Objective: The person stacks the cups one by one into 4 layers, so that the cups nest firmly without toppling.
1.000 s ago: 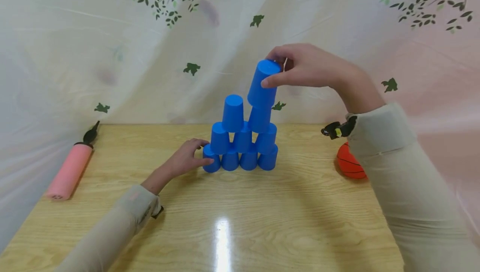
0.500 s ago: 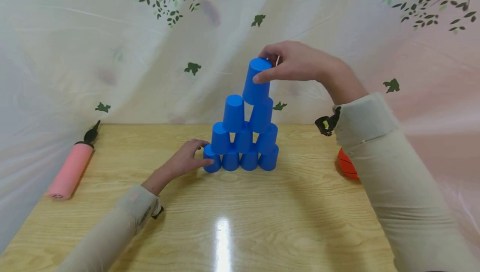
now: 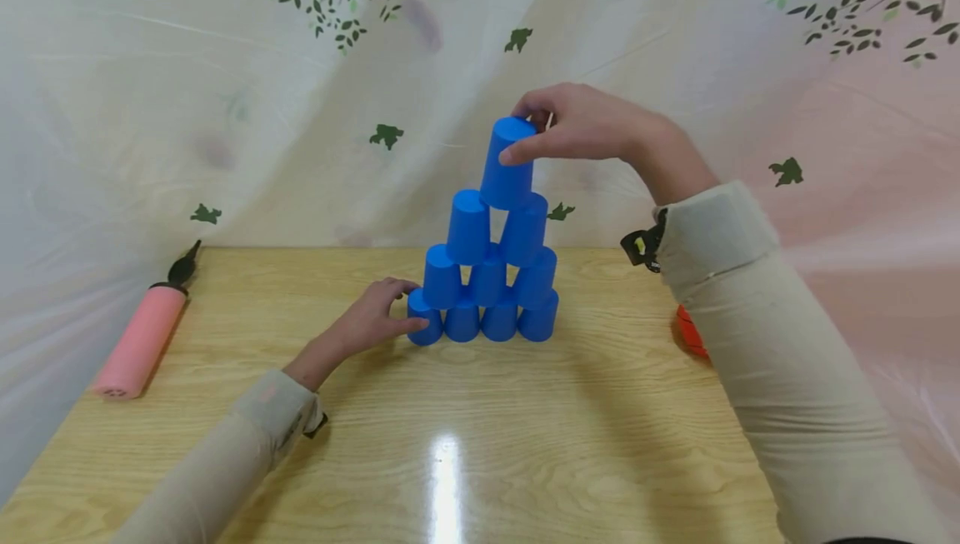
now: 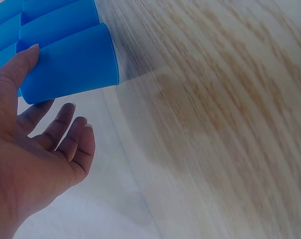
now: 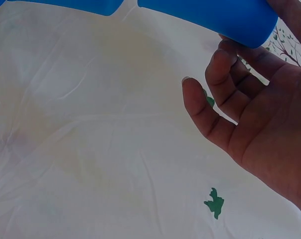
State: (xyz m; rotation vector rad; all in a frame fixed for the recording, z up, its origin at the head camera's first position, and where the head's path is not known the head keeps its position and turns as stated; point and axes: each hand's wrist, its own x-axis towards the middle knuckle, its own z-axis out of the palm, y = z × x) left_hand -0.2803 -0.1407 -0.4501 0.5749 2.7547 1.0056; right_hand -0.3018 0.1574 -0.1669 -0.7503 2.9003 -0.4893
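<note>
Upside-down blue cups stand in a stepped stack on the wooden table, in the middle of the head view. My right hand [image 3: 588, 127] holds the topmost cup [image 3: 507, 173] by its upper end, thumb in front and fingers behind. That cup is over the gap between two cups [image 3: 468, 227] of the row below; in the right wrist view a narrow space shows between the held cup [image 5: 215, 17] and a neighbouring cup [image 5: 75, 4]. Low on the left, my left hand [image 3: 371, 316] pinches the end cup [image 4: 73, 64] of the bottom row between thumb and forefinger.
A pink hand pump [image 3: 142, 340] with a black nozzle lies at the table's left. On the right, a red ball [image 3: 690, 334] is mostly hidden behind my right sleeve. A pale curtain [image 3: 300, 152] with leaf prints hangs behind the wooden table [image 3: 360, 461].
My right hand has carried the top cup to the left, from above the right cup of the upper row to between that row's two cups. The left hand has stayed put.
</note>
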